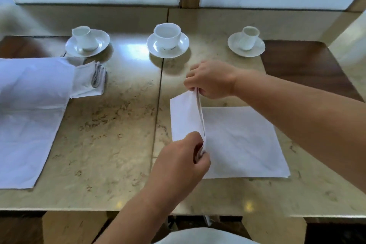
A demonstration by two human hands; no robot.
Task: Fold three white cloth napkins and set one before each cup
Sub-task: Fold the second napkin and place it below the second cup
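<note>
At the far left of the frame a large white napkin (25,125) lies spread flat on the marble table (111,125), running off the left edge. Its upper right corner overlaps a small folded napkin (90,80), whose stacked edges show on its right side. That folded napkin lies just below the left cup (84,38), which stands on its saucer (87,44) in the upper left.

In the upper centre the middle cup (168,34) sits upright on a second saucer (168,45), beside a seam in the tabletop.

Lower centre, the left hand (182,162) reaches up from the bottom edge and pinches the near end of a raised fold in the third napkin (241,140), thumb and fingers closed on the cloth. The lifted flap stands up to the left of the fold line, while the rest of the napkin lies flat on the table to the right, in the centre-right of the frame.

Just above, the right hand (213,80) comes in from the right edge and grips the far end of the same fold, its fingers shut on the cloth. The two hands hold the folded edge taut between them.

In the upper right the right cup (250,37) stands on its saucer (246,45), well apart from the napkin being folded.
</note>
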